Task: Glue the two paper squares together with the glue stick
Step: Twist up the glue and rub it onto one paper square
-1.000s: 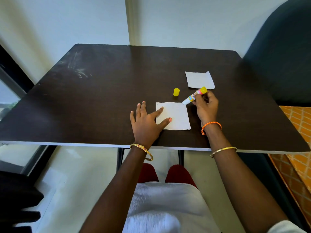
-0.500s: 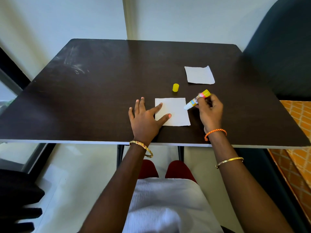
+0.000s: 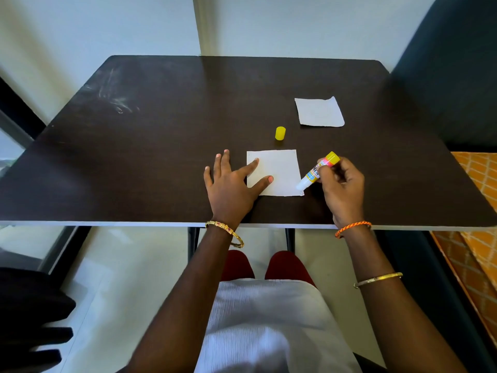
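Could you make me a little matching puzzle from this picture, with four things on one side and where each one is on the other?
Things:
1. glue stick
2. yellow cap
3. near paper square
4. far paper square

Places:
A. lying alone toward the far right of the table
B. pinned flat under the left hand
C. gripped in the right hand, tip at a paper corner
D. standing on the table between the two papers

Pairs: 1-C, 2-D, 3-B, 4-A

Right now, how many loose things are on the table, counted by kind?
Paper squares: 2, the near paper square and the far paper square
Glue stick: 1
Yellow cap: 1
Total: 4
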